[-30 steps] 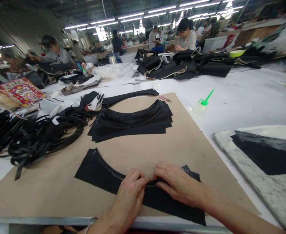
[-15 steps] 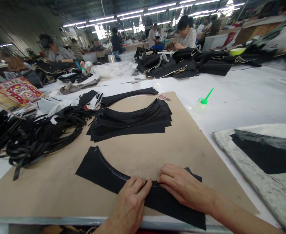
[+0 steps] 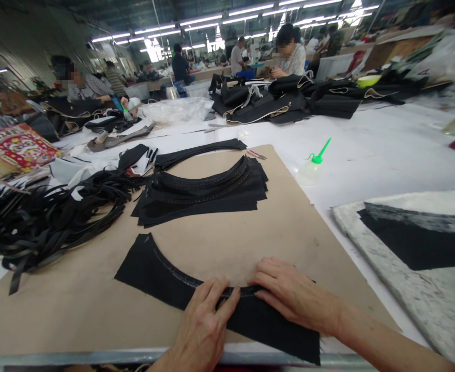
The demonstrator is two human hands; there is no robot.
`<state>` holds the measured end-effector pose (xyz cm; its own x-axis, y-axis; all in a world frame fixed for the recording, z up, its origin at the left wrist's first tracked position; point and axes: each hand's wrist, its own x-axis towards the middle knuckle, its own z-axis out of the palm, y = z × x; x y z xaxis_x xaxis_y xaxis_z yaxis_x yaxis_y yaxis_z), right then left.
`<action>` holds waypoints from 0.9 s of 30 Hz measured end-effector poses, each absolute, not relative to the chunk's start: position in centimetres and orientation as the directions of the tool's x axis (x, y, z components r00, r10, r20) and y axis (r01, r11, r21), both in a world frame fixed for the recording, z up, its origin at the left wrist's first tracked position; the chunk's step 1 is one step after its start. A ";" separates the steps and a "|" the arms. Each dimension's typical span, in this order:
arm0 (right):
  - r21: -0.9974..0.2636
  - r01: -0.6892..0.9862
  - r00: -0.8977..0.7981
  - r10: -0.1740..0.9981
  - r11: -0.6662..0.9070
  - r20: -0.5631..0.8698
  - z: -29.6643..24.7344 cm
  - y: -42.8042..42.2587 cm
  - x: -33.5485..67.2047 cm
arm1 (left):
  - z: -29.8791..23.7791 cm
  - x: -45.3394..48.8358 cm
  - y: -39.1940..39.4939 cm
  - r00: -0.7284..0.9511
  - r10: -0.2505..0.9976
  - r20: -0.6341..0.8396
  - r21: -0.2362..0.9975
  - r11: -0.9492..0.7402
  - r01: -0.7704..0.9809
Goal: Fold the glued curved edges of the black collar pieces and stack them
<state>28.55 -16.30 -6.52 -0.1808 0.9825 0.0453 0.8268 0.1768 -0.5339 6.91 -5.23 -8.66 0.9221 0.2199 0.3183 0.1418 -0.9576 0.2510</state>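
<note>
A curved black fabric piece (image 3: pixel 142 266) lies on the brown board near the table's front edge. Pale stitch-like or glue-like marks run along its concave edge. My left hand (image 3: pixel 208 320) presses the middle of that edge, thumb and fingers closed on the fabric. Just to the right, my right hand (image 3: pixel 289 294) has its fingers bent over the same edge, with the thumb below. It hides part of the fabric's right end. Beyond the hands sits a stack of similar black curved pieces (image 3: pixel 200 206), and behind it more black strips (image 3: pixel 208 152).
A tangle of black straps (image 3: pixel 60 222) lies left of the board (image 3: pixel 289 217). Small snips (image 3: pixel 257 154) rest at its far edge. To the right are a green-tipped glue bottle (image 3: pixel 309 168) and a smeared pale slab (image 3: pixel 406 294) bearing black fabric. Other people work farther back.
The whole view has shifted slightly, so most things sit a little farther left. Both hands keep to the curved edge; the right hand now covers more of the fabric's right end.
</note>
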 end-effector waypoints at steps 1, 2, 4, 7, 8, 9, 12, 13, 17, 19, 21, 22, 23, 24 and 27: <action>-0.540 0.823 -0.183 0.982 0.178 0.045 -6.5 -16.3 28.6 | -8.6 7.0 -5.2 0.919 0.218 0.327 0.260 -0.956 0.134; -0.546 0.818 -0.183 0.982 0.179 0.048 -6.5 -16.3 28.7 | -8.5 7.0 -5.2 0.922 0.214 0.323 0.282 -0.952 0.122; -0.557 0.811 -0.176 0.983 0.179 0.059 -6.5 -16.4 28.9 | -8.3 7.2 -5.1 0.941 0.206 0.268 0.350 -0.931 0.104; -0.536 0.819 -0.195 0.978 0.206 0.077 -6.5 -16.5 29.2 | -7.9 7.5 -5.1 0.966 0.201 0.165 0.399 -0.909 0.121; -0.518 0.827 -0.206 0.975 0.219 0.083 -6.5 -16.6 29.2 | -7.8 7.5 -5.1 0.969 0.203 0.141 0.397 -0.908 0.132; -0.499 0.836 -0.217 0.972 0.231 0.086 -6.5 -16.6 29.2 | -7.7 7.7 -5.1 0.972 0.202 0.122 0.392 -0.909 0.139; -0.439 0.861 -0.246 0.966 0.257 0.082 -6.6 -16.8 29.4 | -7.5 8.0 -5.4 0.975 0.205 0.086 0.365 -0.917 0.161; -0.421 0.866 -0.261 0.962 0.269 0.079 -6.6 -16.8 29.4 | -7.5 8.1 -5.4 0.975 0.208 0.078 0.351 -0.921 0.168; -0.340 0.884 -0.317 0.946 0.322 0.071 -6.8 -17.0 29.6 | -7.9 8.0 -5.8 0.981 0.169 0.090 0.257 -0.956 0.141; -0.295 0.890 -0.339 0.937 0.347 0.077 -6.8 -17.1 29.7 | -8.2 7.9 -6.0 0.985 0.117 0.125 0.179 -0.979 0.093; -0.264 0.893 -0.352 0.931 0.364 0.091 -6.9 -17.1 29.7 | -8.4 7.7 -6.1 0.983 0.079 0.163 0.123 -0.991 0.059; -0.255 0.894 -0.355 0.929 0.370 0.102 -6.9 -17.1 29.7 | -8.4 7.7 -6.1 0.981 0.076 0.176 0.123 -0.991 0.054; -0.250 0.893 -0.356 0.928 0.374 0.114 -6.9 -17.1 29.6 | -8.4 7.7 -6.1 0.980 0.086 0.180 0.147 -0.987 0.060; -0.247 0.893 -0.356 0.926 0.377 0.126 -7.0 -17.1 29.6 | -8.3 7.8 -6.0 0.978 0.111 0.178 0.191 -0.979 0.077; -0.260 0.885 -0.355 0.921 0.387 0.161 -7.3 -17.2 29.4 | -7.8 8.1 -6.1 0.964 0.203 0.173 0.342 -0.930 0.134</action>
<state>29.37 -17.17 -7.25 -0.3553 0.9207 0.1614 0.8845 0.3870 -0.2605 8.11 -6.13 -7.85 0.9639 0.2026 0.1730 0.1340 -0.9300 0.3424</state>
